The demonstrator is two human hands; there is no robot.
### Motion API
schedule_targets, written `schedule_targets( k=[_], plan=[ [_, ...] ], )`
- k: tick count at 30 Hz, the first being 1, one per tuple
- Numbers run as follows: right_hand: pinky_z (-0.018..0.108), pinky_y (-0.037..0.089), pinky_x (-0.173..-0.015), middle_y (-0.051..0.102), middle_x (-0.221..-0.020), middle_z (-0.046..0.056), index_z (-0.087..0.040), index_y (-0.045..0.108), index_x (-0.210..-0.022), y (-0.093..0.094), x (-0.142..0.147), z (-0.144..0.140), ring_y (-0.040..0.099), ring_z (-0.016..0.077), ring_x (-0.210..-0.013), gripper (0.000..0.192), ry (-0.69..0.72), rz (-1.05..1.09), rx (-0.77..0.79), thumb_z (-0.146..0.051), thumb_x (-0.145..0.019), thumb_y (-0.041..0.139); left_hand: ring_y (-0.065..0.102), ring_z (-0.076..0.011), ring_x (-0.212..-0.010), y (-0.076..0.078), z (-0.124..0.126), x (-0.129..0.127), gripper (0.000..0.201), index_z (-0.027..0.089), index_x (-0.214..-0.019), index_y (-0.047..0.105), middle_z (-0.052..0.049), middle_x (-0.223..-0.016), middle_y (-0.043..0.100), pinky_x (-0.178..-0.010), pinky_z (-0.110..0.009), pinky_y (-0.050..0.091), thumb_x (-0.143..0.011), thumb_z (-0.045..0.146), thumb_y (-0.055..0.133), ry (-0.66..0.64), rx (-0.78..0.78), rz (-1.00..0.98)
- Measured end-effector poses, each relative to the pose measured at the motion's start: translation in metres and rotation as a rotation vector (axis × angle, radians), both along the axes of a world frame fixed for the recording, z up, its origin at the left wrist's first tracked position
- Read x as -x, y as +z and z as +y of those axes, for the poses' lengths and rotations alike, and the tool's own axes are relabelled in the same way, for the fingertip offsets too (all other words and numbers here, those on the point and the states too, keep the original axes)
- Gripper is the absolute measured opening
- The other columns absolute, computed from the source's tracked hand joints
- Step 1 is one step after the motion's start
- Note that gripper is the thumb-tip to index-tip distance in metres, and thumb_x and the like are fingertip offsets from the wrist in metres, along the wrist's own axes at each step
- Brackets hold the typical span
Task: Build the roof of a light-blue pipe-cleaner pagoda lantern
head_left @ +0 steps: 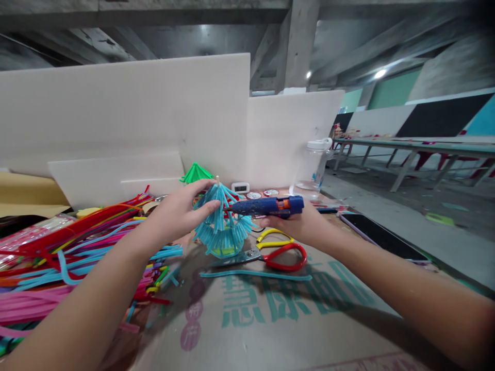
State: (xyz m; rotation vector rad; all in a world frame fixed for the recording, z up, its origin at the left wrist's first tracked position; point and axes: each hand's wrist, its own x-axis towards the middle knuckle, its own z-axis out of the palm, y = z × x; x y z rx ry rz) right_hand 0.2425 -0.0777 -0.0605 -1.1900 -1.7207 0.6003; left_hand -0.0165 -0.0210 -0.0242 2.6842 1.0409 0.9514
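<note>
A light-blue tiered model tower (222,238), built from fuzzy pipe cleaners, stands on the cardboard. My left hand (183,212) is closed on its upper roof from the left, thumb pressed on the blue strips. In my right hand (299,224) is a blue hot glue gun (263,207), held level with its nozzle pointing left at the upper roof, by my left thumb. Whether the nozzle touches the strips I cannot tell. Scissors (282,256) with one red and one yellow handle lie in front of the tower. A single blue pipe cleaner (255,275) lies nearer me.
Many coloured pipe cleaners (42,296) are heaped at the left. Behind the tower are a green roof-shaped piece (196,173) and a small white digital display (240,187). A clear water bottle (312,165) and a phone (381,237) are at the right. White boards (127,113) rise behind.
</note>
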Motion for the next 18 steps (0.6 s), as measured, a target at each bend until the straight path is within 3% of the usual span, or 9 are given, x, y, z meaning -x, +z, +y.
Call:
schedule_targets(
  k=[13, 18],
  plan=[
    [0.027, 0.056, -0.06, 0.071, -0.076, 0.001, -0.02, 0.072, -0.089, -0.0006, -0.0044, 0.0001, 0.066, 0.0172, -0.068, 0.028, 0.07, -0.082, -0.039, -0.037, -0.068, 0.08, 0.059, -0.0295, -0.118, 0.0024, -0.0027, -0.0013, 0.045, 0.023, -0.127, 0.059, -0.008, -0.129, 0.064, -0.097, -0.043, 0.047, -0.091, 0.048, 0.051, 0.011, 0.027, 0.014],
    [0.026, 0.055, -0.059, 0.073, -0.08, 0.001, -0.021, 0.073, -0.094, 0.0001, -0.0041, -0.0004, 0.067, 0.0174, -0.07, 0.033, 0.113, -0.078, -0.036, -0.04, -0.068, 0.08, 0.06, -0.0295, -0.116, 0.0021, -0.0019, -0.0005, 0.045, 0.022, -0.127, 0.059, -0.008, -0.128, 0.065, -0.095, -0.042, 0.048, -0.091, 0.048, 0.051, 0.012, 0.033, 0.005]
  ],
)
